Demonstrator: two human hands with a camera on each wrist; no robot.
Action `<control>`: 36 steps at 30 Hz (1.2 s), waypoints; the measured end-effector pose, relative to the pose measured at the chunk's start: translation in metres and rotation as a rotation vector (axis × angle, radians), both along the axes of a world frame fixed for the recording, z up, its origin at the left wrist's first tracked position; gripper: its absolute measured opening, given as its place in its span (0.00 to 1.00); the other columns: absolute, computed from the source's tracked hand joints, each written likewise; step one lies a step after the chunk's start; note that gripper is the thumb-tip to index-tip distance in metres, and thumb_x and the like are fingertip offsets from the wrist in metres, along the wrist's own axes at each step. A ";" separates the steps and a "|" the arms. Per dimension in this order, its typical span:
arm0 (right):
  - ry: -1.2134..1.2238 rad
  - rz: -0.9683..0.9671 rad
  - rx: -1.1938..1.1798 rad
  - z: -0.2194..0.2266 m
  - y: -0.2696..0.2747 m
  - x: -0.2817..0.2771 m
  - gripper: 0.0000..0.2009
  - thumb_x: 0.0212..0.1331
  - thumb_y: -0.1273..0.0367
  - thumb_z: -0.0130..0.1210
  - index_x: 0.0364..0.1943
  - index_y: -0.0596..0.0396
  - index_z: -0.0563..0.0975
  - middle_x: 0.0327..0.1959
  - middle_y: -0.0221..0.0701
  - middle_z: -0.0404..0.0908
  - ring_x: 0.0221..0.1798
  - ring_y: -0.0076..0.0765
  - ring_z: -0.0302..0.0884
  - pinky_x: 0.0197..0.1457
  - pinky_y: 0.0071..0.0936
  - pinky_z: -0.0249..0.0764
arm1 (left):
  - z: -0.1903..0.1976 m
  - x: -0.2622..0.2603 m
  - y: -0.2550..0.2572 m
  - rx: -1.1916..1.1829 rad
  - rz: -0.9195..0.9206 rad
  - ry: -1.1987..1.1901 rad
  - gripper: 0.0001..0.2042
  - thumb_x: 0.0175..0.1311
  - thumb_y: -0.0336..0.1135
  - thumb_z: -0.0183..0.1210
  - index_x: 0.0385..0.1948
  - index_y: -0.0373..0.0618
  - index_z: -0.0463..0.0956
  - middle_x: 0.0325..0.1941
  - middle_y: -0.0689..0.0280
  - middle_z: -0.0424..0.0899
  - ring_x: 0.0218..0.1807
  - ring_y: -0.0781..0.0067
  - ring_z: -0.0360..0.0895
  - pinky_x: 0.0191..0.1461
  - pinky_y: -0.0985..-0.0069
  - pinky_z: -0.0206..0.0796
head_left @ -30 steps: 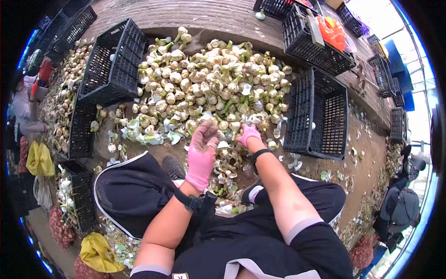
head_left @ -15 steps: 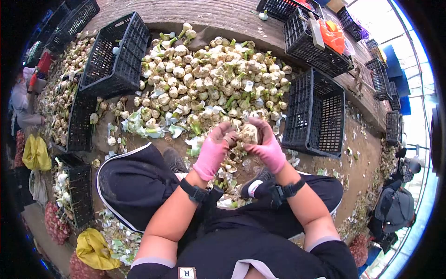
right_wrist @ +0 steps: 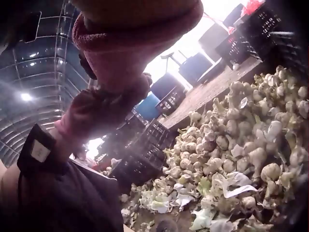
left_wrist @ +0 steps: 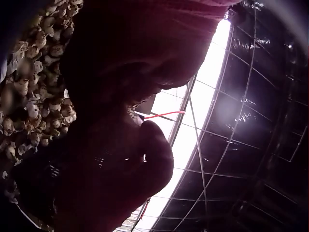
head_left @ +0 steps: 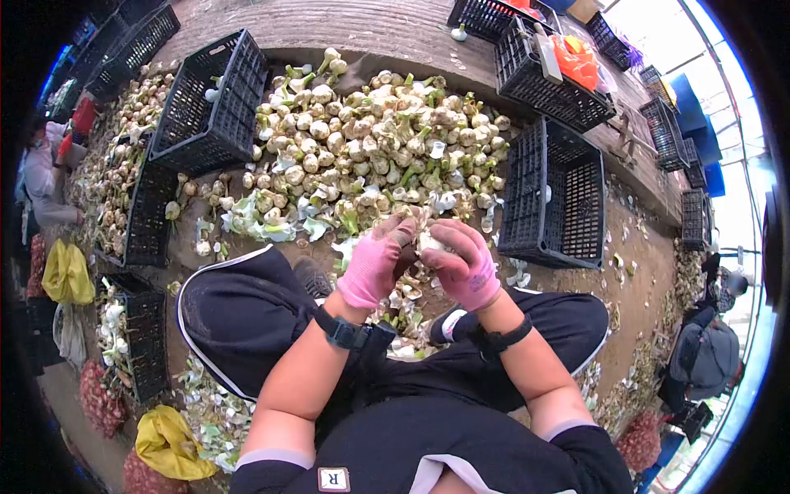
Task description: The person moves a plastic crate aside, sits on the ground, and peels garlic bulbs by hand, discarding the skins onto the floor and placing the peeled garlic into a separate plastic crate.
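Observation:
Both hands wear pink gloves with soiled, darker fingers and meet in front of the lap in the head view. My right hand (head_left: 462,265) grips a garlic bulb (head_left: 428,241), its white side showing between the fingers. From the other side my left hand (head_left: 377,262) pinches at the same bulb with curled fingers. Much of the bulb is hidden by the gloves. Just beyond the hands spreads a large heap of garlic bulbs (head_left: 370,136) with stem stubs. Both wrist views show the gloves dark against bright light.
Black plastic crates stand left (head_left: 210,103) and right (head_left: 553,193) of the heap. Peeled skins (head_left: 263,221) litter the ground. A crate with an orange bag (head_left: 576,62) sits on the boards behind. At far left, another person (head_left: 49,173) sits beside more garlic.
The right hand has come back from the heap with a garlic bulb, and the left hand has moved right to meet it. Since half a second ago, the fingers have closed further around the bulb.

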State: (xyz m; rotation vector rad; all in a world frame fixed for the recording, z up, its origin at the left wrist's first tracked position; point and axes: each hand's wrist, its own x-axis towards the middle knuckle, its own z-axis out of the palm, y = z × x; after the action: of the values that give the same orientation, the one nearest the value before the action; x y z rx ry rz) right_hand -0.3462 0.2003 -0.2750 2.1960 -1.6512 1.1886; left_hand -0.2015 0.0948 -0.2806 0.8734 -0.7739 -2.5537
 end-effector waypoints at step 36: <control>-1.796 0.042 0.540 -0.005 0.017 0.024 0.31 0.65 0.52 0.50 0.67 0.52 0.56 0.44 0.41 0.79 0.40 0.37 0.82 0.44 0.30 0.80 | -0.011 0.016 -0.011 -1.535 -0.613 -0.871 0.38 0.51 0.38 0.64 0.67 0.58 0.57 0.68 0.52 0.56 0.66 0.49 0.59 0.66 0.64 0.58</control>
State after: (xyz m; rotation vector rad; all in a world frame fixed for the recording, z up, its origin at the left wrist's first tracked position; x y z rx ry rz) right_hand -0.3224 0.2177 -0.2804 0.8026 -2.4033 3.5050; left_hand -0.1853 0.0839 -0.2915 1.0848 -2.8882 -0.9086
